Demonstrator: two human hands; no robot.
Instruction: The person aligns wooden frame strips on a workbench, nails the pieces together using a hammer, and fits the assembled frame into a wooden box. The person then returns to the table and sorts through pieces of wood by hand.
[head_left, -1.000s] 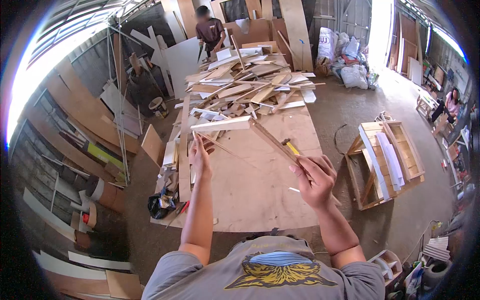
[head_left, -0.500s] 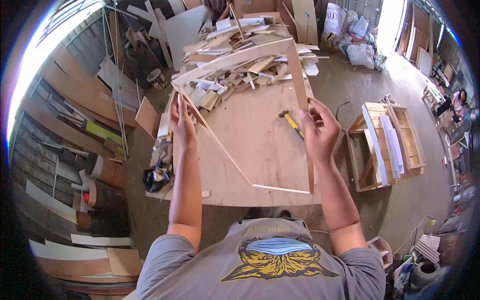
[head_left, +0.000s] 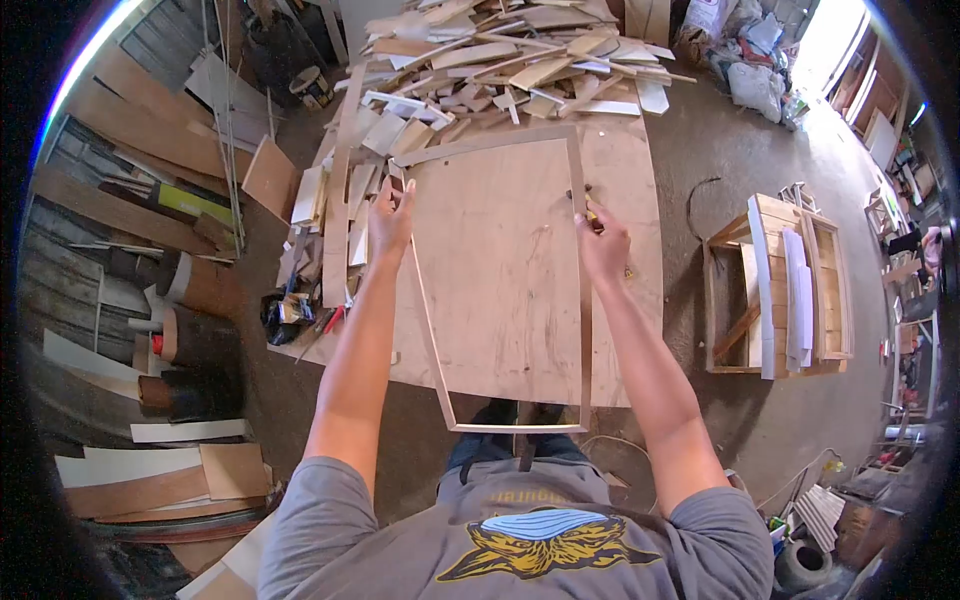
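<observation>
A thin rectangular wooden frame (head_left: 586, 330) is between my hands, its near end reaching past the table's front edge. My left hand (head_left: 390, 222) is closed on its left side near the far corner. On the right side rail, my right hand (head_left: 604, 245) grips with bent fingers. Beyond that hand a hammer (head_left: 592, 208) with a yellow handle shows only in part; the hand covers most of it. Beneath the frame is the plywood tabletop (head_left: 500, 270).
Scrap wood pieces (head_left: 520, 65) are heaped across the table's far end. A long board (head_left: 345, 200) lies along its left side. To the right stands a wooden stand (head_left: 780, 285) bearing white strips. Boards (head_left: 110, 205) lean along the left wall.
The frame has come down and toward me, now flatter over the table. Both hands still hold it. The view has tilted, and the person at the far end is out of sight.
</observation>
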